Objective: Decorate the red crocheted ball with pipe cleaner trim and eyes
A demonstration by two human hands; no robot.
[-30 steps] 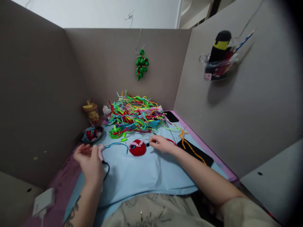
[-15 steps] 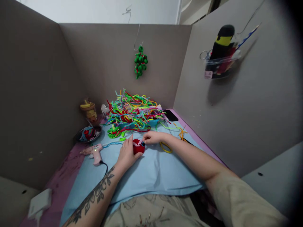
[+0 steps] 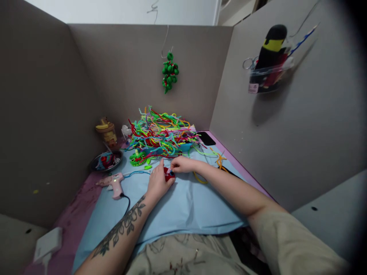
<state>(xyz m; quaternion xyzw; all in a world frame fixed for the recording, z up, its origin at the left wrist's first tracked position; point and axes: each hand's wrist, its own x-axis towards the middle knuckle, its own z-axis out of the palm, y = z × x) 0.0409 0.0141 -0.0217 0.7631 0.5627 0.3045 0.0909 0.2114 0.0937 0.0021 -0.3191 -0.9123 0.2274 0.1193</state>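
Head view, centre of frame: both hands meet over a small red fuzzy piece (image 3: 168, 174) lying on the light-blue sheet (image 3: 183, 206). Left hand (image 3: 157, 182), forearm tattooed, rests palm-down w/ fingers curled round the near and left side of the red piece, covering most of it. Right hand (image 3: 181, 164) comes in from the right; fingertips are pinched together at the piece's upper right edge, prob. on a small dark bit there, though it is too small to make out.

Just behind the hands, upper centre: a tangled heap of multicoloured pipe cleaners (image 3: 160, 133) in green, red, yellow, blue. At the heap's front left edge sits a green fuzzy figure (image 3: 138, 158). A yellow pipe-cleaner loop (image 3: 199, 178) lies on the sheet just right of the right wrist, an orange one (image 3: 220, 160) further right.

Left of the hands: a pink glue gun (image 3: 114, 184) lies on its side on the sheet, black cord trailing toward the bottom of frame, apart from both hands. Further left, a dark round dish (image 3: 105, 161) holds coloured scraps; behind it stands a yellow-lidded jar (image 3: 104, 131). A black phone (image 3: 205, 138) lies at the sheet's far right corner.

Back wall, top centre: a green bead cluster (image 3: 170, 72) hangs from a wire hook. Right wall, upper right: a clear holder (image 3: 268, 78) w/ scissors and a black-yellow item.
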